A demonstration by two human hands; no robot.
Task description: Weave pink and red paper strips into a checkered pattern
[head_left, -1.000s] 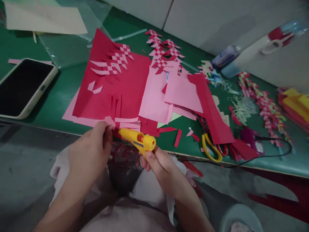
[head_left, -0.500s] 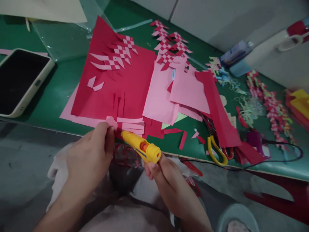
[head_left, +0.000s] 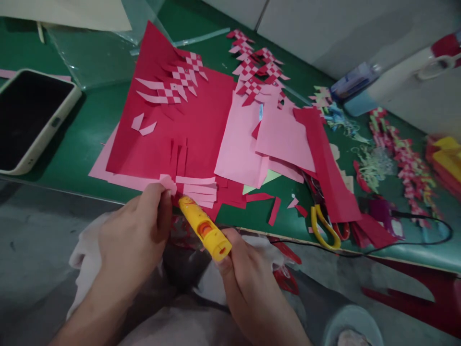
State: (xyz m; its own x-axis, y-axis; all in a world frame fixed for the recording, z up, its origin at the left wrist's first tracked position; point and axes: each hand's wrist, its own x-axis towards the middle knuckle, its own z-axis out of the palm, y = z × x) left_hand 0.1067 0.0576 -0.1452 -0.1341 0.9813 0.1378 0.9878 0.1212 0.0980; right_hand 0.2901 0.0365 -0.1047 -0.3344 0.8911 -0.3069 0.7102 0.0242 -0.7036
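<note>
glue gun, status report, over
Right hand grips yellow glue gun, nozzle toward pink paper piece pinched by left hand. Nothing between them.

Place: paper-craft worktable, workshop-like.
Surface: green table (head_left: pixel 86 139) against a grey wall.
Materials: red and pink paper sheets (head_left: pixel 201 125) mid-frame, woven strips (head_left: pixel 252 72) at top.
Tools: yellow scissors (head_left: pixel 324 226) lower right.

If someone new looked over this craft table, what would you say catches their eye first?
Probably the yellow glue gun near the table's front edge, gripped in the right hand, its tip beside a small pink paper piece pinched by the left hand. Behind them, big red paper sheets and pink sheets cover the green table, with woven red-and-white strips on top. A phone lies at far left.
</note>
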